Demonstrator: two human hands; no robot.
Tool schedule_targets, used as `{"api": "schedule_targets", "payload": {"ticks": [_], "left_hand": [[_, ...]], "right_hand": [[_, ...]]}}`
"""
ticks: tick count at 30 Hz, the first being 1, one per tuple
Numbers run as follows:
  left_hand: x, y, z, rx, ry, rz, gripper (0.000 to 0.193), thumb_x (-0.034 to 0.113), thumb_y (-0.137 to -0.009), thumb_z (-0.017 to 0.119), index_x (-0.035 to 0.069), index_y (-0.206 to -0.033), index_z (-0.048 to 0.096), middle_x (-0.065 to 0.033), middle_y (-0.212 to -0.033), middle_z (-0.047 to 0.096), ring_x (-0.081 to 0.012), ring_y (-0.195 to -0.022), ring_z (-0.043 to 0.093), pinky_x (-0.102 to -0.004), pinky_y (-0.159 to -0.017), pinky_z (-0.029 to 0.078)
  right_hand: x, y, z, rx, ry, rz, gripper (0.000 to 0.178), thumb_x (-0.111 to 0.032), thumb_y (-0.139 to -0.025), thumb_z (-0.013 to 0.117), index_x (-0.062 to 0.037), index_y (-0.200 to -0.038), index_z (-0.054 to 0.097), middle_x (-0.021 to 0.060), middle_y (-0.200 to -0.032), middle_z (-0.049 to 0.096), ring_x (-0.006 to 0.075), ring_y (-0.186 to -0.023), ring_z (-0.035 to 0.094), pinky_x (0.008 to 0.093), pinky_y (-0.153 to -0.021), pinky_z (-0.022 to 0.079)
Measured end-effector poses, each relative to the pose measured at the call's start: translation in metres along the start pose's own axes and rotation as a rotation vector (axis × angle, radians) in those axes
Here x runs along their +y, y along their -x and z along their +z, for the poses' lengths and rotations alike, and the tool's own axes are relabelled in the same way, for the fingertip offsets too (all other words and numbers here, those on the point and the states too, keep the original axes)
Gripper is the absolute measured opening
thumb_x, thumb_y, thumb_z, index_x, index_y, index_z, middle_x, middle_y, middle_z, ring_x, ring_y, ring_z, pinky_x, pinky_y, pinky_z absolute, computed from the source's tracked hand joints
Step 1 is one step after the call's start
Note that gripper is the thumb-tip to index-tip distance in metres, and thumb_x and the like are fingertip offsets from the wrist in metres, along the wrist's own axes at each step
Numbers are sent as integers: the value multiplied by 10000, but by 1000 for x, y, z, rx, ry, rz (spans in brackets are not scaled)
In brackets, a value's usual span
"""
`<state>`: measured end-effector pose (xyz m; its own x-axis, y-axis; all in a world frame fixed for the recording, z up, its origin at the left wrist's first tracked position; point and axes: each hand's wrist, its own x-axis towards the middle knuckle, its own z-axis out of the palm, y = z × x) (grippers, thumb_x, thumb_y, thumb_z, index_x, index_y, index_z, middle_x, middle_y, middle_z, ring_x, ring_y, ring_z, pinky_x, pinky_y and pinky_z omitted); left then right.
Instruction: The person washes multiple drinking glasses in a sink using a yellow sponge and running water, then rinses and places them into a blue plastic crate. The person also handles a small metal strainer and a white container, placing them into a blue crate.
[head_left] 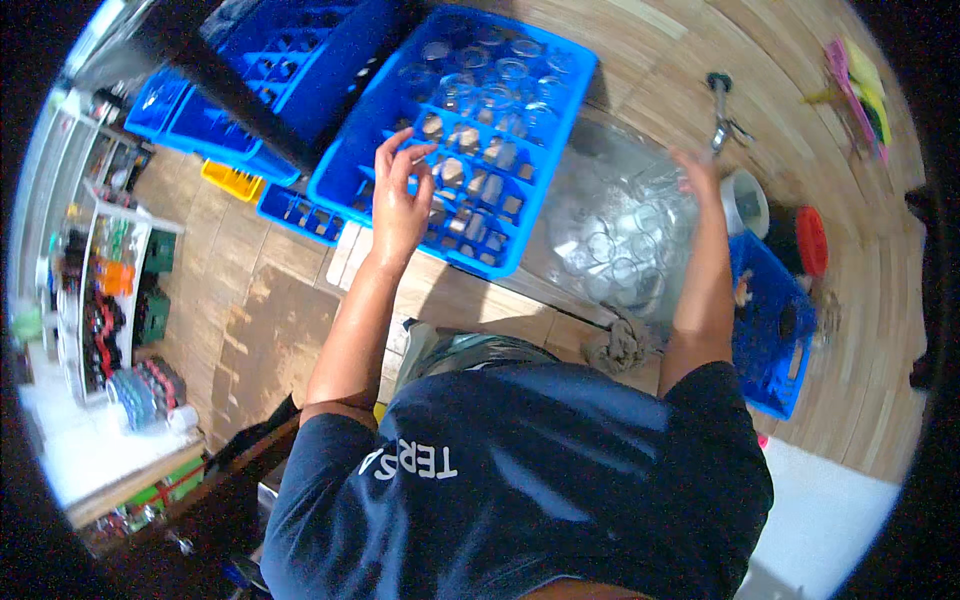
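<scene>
Over gridded plastic crate (340, 165) | left hand (402, 205), fingers parted | right hand (695, 175) by shiny basin (585, 165), grip unclear

White shelving (141, 268) borders the brown tiled floor (205, 265).

Bright, uneven light | glare in sink (578, 172) | right hand (694, 175) blurred | curved fisheye edges

Right grip (694, 174) blurred; piled glasses (622, 248) indistinct; dark pole (237, 100) partly hides left crate (332, 68).
</scene>
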<state>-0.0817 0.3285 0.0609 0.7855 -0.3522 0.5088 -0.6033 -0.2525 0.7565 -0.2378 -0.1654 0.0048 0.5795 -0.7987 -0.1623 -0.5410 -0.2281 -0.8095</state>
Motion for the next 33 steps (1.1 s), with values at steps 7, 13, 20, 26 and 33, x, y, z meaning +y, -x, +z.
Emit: {"api": "schedule_targets", "payload": {"ticks": [7,13,20,26,33], "left_hand": [[48,-1,63,-281,115,38,252,-20,-801,560,76,-1033,585,-160,-1246,425,-312,-1087,504,-347,-857,462],[80,-10,116,-417,171,128,281,-8,-787,566,85,-1051,566,-159,-1252,421,-325,-1013,541,-348,-808,479],[93,-26,188,-602,200,207,324,45,-767,606,104,-1081,551,-176,-1271,405,-375,-1119,469,-394,-899,437],[96,-63,259,-613,194,303,541,85,-670,737,137,-1167,532,-160,-1296,408,-338,-1207,406,-390,-1002,363],[115,-94,286,-742,303,332,603,138,-636,780,148,-1184,529,-155,-1079,586,-302,-1044,553,-354,-886,452]], "right_hand": [[-6,26,9,271,271,-271,769,-373,-564,831,96,-1087,517,228,-1003,605,272,-880,610,359,-764,492],[-11,26,3,286,57,-149,691,-353,-576,814,56,-1062,540,254,-1089,572,314,-1013,568,386,-832,459],[-13,39,-6,412,150,-373,649,-381,-638,768,21,-1090,533,179,-1004,600,306,-919,590,368,-812,461],[5,26,1,11,-1040,197,567,-500,-758,620,-79,-1126,525,114,-1043,582,287,-925,586,457,-820,484],[40,-7,31,-398,-1246,288,489,-506,-856,478,-128,-1164,511,103,-1033,601,287,-896,590,447,-829,470]]}}
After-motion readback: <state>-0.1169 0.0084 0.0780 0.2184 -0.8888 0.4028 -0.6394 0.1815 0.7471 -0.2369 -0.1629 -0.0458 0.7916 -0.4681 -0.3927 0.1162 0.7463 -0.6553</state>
